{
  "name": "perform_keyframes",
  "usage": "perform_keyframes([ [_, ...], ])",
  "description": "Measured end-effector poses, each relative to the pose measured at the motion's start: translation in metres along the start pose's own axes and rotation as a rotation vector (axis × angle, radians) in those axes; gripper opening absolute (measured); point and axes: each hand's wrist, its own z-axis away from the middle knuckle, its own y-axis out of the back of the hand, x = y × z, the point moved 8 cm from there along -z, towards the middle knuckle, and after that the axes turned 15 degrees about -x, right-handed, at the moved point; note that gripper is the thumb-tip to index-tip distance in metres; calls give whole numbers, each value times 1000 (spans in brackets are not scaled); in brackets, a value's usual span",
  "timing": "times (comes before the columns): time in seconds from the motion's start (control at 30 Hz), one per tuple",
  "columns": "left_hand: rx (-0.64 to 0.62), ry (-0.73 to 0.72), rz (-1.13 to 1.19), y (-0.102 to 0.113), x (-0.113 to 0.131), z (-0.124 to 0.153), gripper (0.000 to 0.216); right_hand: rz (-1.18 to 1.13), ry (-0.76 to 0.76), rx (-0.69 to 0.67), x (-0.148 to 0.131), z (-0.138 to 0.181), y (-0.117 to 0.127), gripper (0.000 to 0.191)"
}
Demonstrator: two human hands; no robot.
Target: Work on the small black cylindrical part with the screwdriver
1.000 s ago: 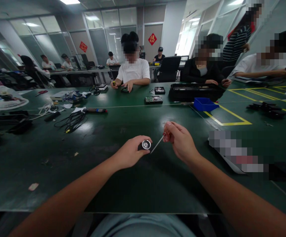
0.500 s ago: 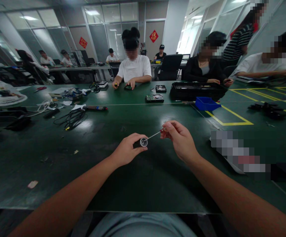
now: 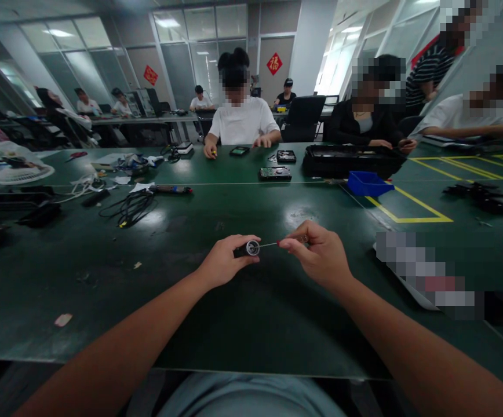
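Note:
Between the thumb and fingers of my left hand sits a small dark cylindrical part with a pale round rim, its open end turned toward my right hand. My right hand is closed around the handle of a screwdriver, whose thin metal shaft runs left to the cylinder's opening. The shaft's tip is at or inside the rim; the exact contact is too small to make out. Both hands are raised over the green table.
Cables and a corded tool lie to the left. Hard drives, a black housing and a blue bin stand farther off. A blurred pale object lies at right. Across the table a person sits working.
My right hand has dropped slightly, and the screwdriver now lies nearly level instead of slanting up to the right. The cylinder has turned a little, showing more of its dark side.

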Motion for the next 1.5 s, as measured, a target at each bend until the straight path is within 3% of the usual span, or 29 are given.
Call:
perform_keyframes([
  [0.17,8,14,-8,1,-3,0,40,44,49,-35,-8,1,-3,15],
  [0.33,-13,11,-33,-1,-3,-1,39,43,120,-139,-11,0,-10,15],
  [0.5,-11,5,-47,-2,-3,-1,38,78,13,-107,-3,-1,-9,31],
  [0.93,18,6,-24,3,-1,0,37,-1,-44,-154,3,-1,-16,27],
  [1.2,33,15,-36,3,0,0,38,-481,-72,-18,19,-5,-17,20],
  [1.4,18,-5,-63,2,6,0,39,-874,-250,54,46,-7,-29,27],
  [1.5,21,1,-70,2,7,0,41,-869,-255,100,50,-6,-25,25],
])
